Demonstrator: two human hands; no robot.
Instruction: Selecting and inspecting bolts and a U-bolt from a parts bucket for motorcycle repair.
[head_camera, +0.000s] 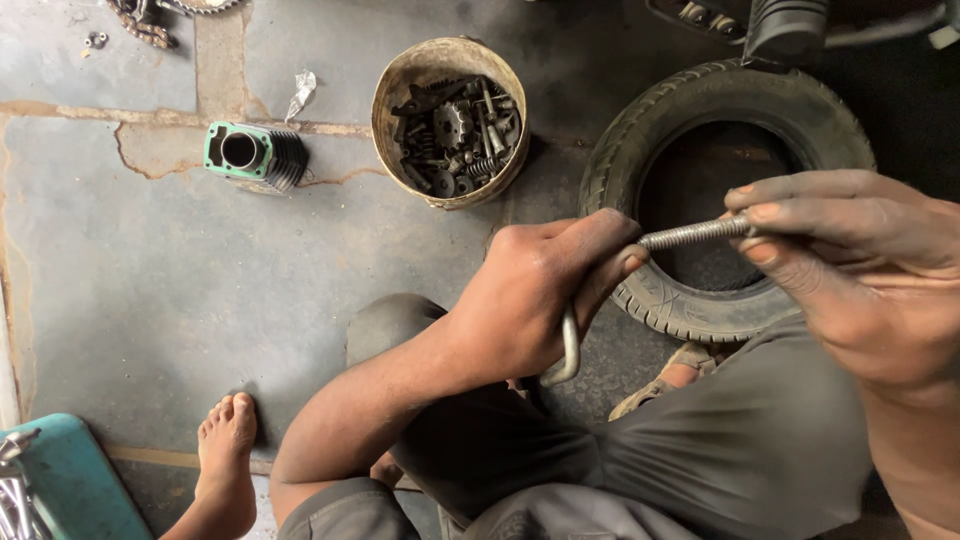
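Bent metal rod (640, 262) — threaded at one end, curved like a hook or U-bolt at the other — is held in the air above the person's lap, in front of a worn tyre (722, 196). Threaded straight section runs roughly level from left hand to right; the smooth curved section drops down out of the left fist and bends back near the knee.

Left hand (540, 300): closed in a fist around the bend, thumb laid along the shank. Right hand (850, 270): fingertips pinched on the threaded tip, thumb below, fingers above; whether a nut sits under the fingers cannot be told.

Handling, judged: steel, stiff, no give, moderate weight for its size — easily carried in one hand. Smooth part looks greasy, as do both hands, so it may slip or turn in the palm; the bend is the better hold since it resists rotation. Threads give grip to fingertips but are rough on skin and easily fouled by grit. Not fragile.

Surroundings: round tin (450, 122) full of bolts, sprockets and springs stands on the concrete floor (120, 260) left of the tyre, apart from it. Finned engine cylinder with green face (255, 157) lies farther left. Chain (145, 25) at top edge. A bare foot (225, 440) rests lower left, beside a teal object (75, 480).
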